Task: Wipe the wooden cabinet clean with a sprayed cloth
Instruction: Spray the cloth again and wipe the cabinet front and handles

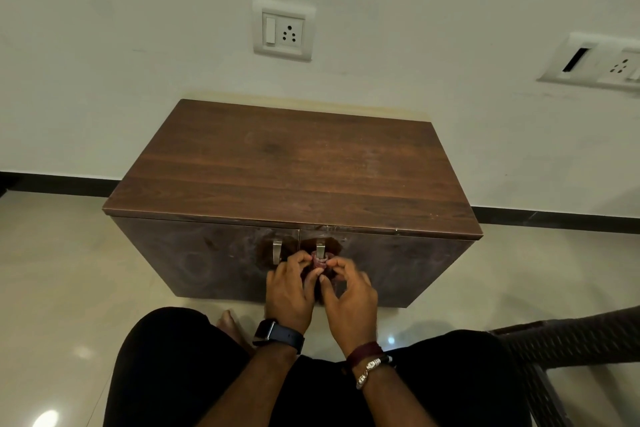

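Head view: left hand (289, 291) and right hand (348, 291) both pinch cloth (318, 263) before closed cabinet (294, 166).

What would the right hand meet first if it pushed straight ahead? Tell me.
Probably the right door handle, with the cabinet door behind; the right hand pinches the cloth just before it. Depth is unclear.

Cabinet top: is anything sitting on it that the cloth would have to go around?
Nothing visible does. The cabinet top shows bare wood with faint smudges. Both the left hand and right hand hold the bunched cloth in front of the doors, beside the two metal handles.
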